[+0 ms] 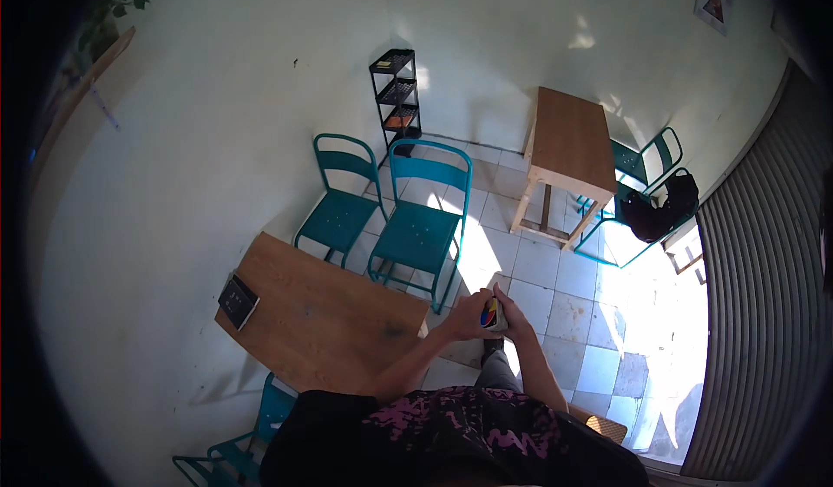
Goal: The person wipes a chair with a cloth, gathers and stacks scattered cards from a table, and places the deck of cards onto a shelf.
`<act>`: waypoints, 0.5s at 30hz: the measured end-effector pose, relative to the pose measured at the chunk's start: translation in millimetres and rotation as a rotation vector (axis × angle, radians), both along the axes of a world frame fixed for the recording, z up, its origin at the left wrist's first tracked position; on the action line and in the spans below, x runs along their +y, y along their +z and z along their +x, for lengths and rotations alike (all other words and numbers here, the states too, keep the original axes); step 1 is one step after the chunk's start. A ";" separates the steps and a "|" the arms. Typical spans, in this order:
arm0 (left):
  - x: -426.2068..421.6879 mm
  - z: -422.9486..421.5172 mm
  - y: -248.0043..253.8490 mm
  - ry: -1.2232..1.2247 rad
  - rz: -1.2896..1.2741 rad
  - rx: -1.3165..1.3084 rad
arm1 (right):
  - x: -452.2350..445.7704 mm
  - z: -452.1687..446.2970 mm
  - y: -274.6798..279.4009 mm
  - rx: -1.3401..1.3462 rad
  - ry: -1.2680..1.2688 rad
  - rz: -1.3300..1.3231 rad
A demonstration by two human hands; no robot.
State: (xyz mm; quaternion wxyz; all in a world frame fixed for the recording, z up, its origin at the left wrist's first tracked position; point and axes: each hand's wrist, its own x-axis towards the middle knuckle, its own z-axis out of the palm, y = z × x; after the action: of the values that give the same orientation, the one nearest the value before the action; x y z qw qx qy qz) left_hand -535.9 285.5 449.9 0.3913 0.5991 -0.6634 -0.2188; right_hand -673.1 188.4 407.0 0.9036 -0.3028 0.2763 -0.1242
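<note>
In front of my body, both hands are closed around a small pack with blue, yellow, red and black on its face and a pale lower edge. It looks like a deck of cards, though its kind is too small to be sure of. My left hand wraps its left side, and my right hand grips it from the right, thumb along the top. The fingers partly hide the pack. It is held in the air, just beyond the right end of the brown wooden table.
A black tablet-like object lies on the near table. Two teal chairs stand beyond it, before a black shelf rack. Another wooden table stands farther off, with a black bag on a chair. A ribbed shutter borders the right.
</note>
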 end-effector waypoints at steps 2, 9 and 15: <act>-44.3 -4.5 -4.2 0.005 -0.037 -0.003 | -45.5 -4.3 -3.4 0.030 -0.011 -0.058; -186.4 -9.8 5.7 -0.028 0.051 0.085 | -188.4 -8.6 30.0 0.131 0.014 0.022; -275.4 19.9 4.5 0.006 0.077 0.279 | -281.7 30.6 9.9 0.189 0.090 -0.187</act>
State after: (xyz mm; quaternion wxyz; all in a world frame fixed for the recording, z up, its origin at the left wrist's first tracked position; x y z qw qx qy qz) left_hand -516.0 10.0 454.4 0.4570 0.5793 -0.5921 -0.3240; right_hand -642.5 -93.4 416.9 0.8460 -0.4082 0.3337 -0.0797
